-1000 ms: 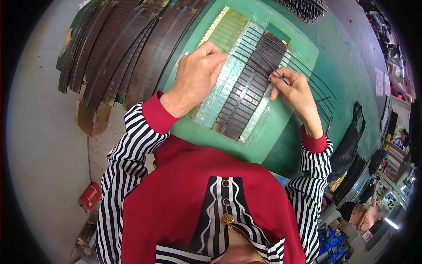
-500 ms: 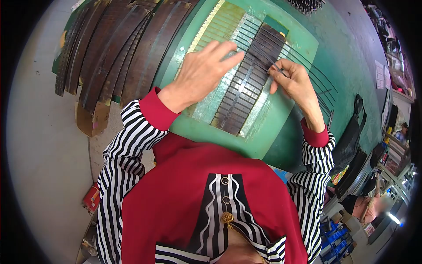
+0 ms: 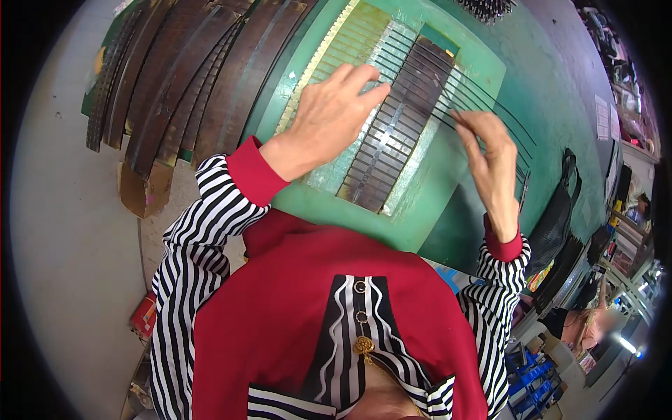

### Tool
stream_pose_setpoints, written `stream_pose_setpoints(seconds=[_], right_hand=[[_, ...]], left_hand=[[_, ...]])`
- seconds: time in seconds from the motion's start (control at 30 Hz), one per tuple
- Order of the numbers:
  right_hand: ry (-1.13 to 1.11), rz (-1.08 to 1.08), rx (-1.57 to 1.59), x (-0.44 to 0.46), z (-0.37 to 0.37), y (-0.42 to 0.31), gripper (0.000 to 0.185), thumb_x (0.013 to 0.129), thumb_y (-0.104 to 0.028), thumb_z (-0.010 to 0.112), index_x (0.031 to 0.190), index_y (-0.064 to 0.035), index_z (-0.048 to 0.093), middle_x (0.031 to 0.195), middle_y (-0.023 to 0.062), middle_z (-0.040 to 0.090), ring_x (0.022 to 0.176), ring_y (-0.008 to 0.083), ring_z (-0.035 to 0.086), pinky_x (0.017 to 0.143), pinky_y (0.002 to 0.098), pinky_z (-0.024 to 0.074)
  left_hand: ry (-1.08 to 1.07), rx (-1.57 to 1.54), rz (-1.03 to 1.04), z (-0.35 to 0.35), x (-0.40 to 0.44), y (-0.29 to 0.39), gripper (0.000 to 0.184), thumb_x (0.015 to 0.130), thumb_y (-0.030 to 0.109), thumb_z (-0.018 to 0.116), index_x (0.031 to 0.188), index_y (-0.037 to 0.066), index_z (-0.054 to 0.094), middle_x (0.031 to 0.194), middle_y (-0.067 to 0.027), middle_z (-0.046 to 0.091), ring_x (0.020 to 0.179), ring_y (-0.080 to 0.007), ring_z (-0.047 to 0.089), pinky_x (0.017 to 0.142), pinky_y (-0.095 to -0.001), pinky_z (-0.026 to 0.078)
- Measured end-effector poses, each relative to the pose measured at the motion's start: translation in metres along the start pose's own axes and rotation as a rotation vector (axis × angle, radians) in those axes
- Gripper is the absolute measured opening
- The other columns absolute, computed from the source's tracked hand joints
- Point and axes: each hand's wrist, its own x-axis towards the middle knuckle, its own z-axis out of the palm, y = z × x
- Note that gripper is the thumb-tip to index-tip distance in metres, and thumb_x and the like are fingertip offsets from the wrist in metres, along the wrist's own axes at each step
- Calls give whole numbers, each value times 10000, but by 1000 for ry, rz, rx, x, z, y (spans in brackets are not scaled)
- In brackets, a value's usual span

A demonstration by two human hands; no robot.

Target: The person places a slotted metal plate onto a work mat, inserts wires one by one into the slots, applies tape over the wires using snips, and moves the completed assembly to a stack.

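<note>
My left hand rests over the left part of a slotted metal plate, fingers apart, thumb beside the dark slotted strip. Thin black rods lie across the strip's upper part and extend to the right past it. My right hand is just right of the plate, near the rods, with thumb and forefinger apart; its fingertips are slightly blurred. Nothing clear shows between them. The plate lies on a green board.
Long brown slotted strips are stacked at the left above a cardboard box. A black bag lies at the right of the green table. Dark rods are bundled at the top. Another person is at the far right.
My right hand has let go of the dark rods it pinched and moved right and slightly down, its fingers parting. My left hand has moved slightly up and right, its fingers spreading from a pinch.
</note>
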Motion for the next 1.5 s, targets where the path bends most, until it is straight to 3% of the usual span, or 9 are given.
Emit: stream_pose_setpoints(seconds=[0.07,0.1,0.2,0.33,0.5,0.6,0.87,1.17,1.5], right_hand=[[-253,350,517,7,-4,-25,170,878,-85,528,971,28,614,740,45,575,668,93,529,612,226,421],[-381,523,780,9,-4,-32,185,881,-91,527,992,24,620,746,41,570,689,98,532,637,228,422],[-395,412,816,10,5,-36,191,891,-100,514,980,25,630,730,40,566,693,98,529,661,232,420],[-490,406,922,10,7,-35,207,902,-120,504,958,32,634,728,42,573,695,92,526,667,238,421],[-751,636,859,17,-4,-34,223,905,-148,511,907,35,639,695,28,575,640,66,513,644,226,422],[-626,526,777,9,10,-23,218,901,-141,514,890,42,631,658,22,569,586,49,492,598,207,406],[-522,561,892,28,30,-16,166,888,-122,514,897,22,597,545,-1,548,487,11,415,471,180,302],[-527,661,836,26,30,-1,124,876,-131,527,908,-27,587,521,-21,551,428,-7,314,406,178,211],[-526,686,839,22,25,1,119,871,-120,525,903,-21,584,522,-19,549,429,-5,316,406,176,211]], left_hand=[[83,-370,-85,-4,1,4,195,775,88,607,959,25,587,936,-32,566,710,-139,560,455,-206,452],[82,-368,-82,-9,2,8,195,775,88,607,959,25,587,936,-32,566,710,-139,560,455,-206,452],[-165,-1168,-525,-33,4,24,168,833,145,609,936,14,586,836,-25,599,595,-85,563,431,-188,429],[-159,-1300,-603,-35,-2,24,140,844,142,599,892,10,594,734,-6,603,525,-37,521,412,-176,407],[-179,-1287,-658,-30,-10,22,95,848,85,573,861,0,614,678,-5,585,497,-29,494,420,-164,382],[-41,-856,-531,-17,-19,11,94,837,75,586,827,-15,609,654,11,572,478,-20,466,423,-168,362],[74,-485,-545,-28,-9,-1,116,760,106,645,777,0,600,656,-76,589,468,-127,508,446,-272,403],[162,-365,-423,-21,-14,-7,57,759,76,631,792,30,633,764,-60,591,525,-204,550,499,-313,435],[166,-257,-288,-14,-12,-9,53,762,41,615,808,28,638,762,-74,570,576,-263,569,529,-357,452]])
